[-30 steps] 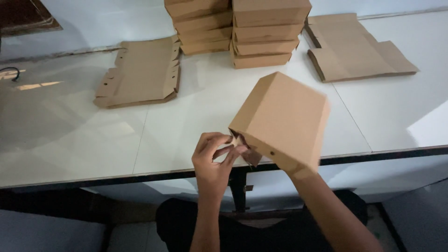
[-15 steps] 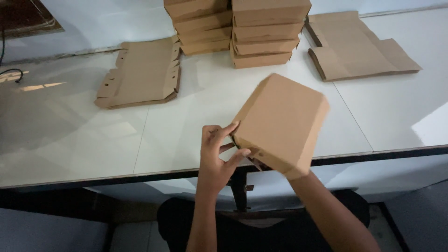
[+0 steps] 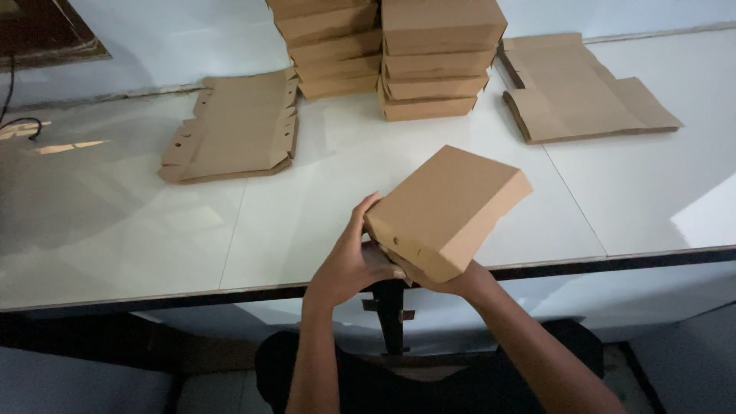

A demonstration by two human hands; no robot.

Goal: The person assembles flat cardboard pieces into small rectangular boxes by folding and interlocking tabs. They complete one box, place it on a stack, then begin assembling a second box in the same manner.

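Brown cardboard makes up nearly everything seen on the white table (image 3: 153,230). A closed flat box (image 3: 448,208) is held tilted above the near edge of the table, its broad plain face turned upward and a few small round holes showing in the side wall nearest the person. At the far edge, two stacks of closed boxes stand side by side, a left stack (image 3: 326,46) and a right stack (image 3: 437,57), just beside each other. A pile of unfolded box blanks (image 3: 230,126) lies flat on the far left part of the table, with punched holes along its left flaps. Another pile of flat blanks (image 3: 586,88) lies on the far right, well apart from the first. No printed label can be made out on any of the packages. A dark cable (image 3: 19,123) is seen at the far left edge. The left hand (image 3: 349,261) is curled partly closed around the near left corner of the held box, the thumb raised along the side wall and the fingers tucked under it. The right hand (image 3: 464,280) is mostly hidden beneath the box, which is supported from below; how far its fingers are closed cannot be told.
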